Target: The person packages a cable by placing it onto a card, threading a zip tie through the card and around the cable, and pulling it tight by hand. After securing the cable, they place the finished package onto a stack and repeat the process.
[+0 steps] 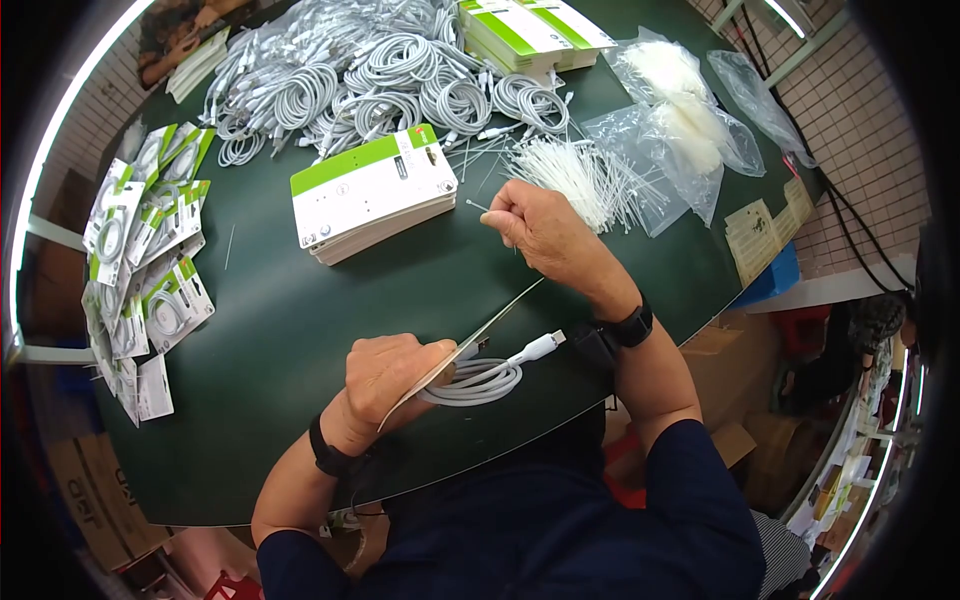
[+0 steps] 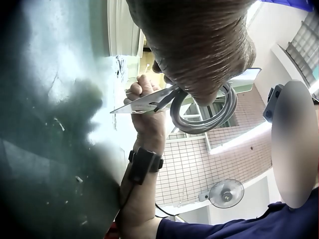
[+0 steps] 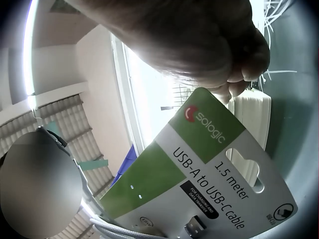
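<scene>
My left hand (image 1: 395, 375) grips a printed cardboard packaging card (image 3: 199, 172) together with a coiled grey USB cable (image 1: 472, 388). The coil lies against the card, and its USB-C plug (image 1: 540, 347) points right. In the right wrist view the card's green and white face reads "USB-A to USB-C cable", with a hanging hole near one end. Beyond the card's far end, my right hand (image 1: 550, 238) pinches a thin white cable tie (image 1: 476, 205), whose small head sticks out to the left of the fingertips. Most of the tie is hidden by the hand.
A stack of cards (image 1: 375, 190) sits mid-table, with loose cable ties (image 1: 575, 180) to its right. Coiled cables (image 1: 370, 70) heap at the back, beside more cards (image 1: 530, 30). Carded cables (image 1: 150, 260) pile at the left. Plastic bags (image 1: 680, 110) of ties lie at the right.
</scene>
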The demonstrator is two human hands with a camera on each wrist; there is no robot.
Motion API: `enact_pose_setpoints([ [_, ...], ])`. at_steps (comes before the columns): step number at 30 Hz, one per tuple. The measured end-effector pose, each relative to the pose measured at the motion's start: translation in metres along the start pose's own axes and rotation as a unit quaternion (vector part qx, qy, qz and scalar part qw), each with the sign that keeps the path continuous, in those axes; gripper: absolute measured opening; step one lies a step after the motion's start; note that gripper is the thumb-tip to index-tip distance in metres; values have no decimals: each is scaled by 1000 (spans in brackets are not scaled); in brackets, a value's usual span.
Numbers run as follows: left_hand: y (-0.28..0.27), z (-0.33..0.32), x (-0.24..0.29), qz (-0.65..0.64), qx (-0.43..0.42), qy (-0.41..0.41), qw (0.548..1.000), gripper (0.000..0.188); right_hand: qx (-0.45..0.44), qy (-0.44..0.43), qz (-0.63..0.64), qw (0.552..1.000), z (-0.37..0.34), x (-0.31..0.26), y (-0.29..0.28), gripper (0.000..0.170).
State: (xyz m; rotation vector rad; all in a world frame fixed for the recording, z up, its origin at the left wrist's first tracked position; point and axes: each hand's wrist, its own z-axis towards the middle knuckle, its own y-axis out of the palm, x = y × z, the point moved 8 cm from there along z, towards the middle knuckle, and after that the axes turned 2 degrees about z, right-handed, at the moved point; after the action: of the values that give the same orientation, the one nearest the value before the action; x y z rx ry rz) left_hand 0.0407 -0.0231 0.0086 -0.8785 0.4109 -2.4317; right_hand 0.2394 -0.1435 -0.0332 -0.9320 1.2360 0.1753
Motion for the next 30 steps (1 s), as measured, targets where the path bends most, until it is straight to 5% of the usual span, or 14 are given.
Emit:
enact_pose_setpoints([
  [13,-1,0,1,6,-2,5,1000,38,43,-68,-52,995,4,-1,-8,15],
  [20,0,1,7,24,-40,42,998,35,48,-213,-4,976,-6,-36,-14,6],
  [30,9,-2,32,69,-138,90,984,40,-60,-228,148,961,-37,-86,-3,13],
])
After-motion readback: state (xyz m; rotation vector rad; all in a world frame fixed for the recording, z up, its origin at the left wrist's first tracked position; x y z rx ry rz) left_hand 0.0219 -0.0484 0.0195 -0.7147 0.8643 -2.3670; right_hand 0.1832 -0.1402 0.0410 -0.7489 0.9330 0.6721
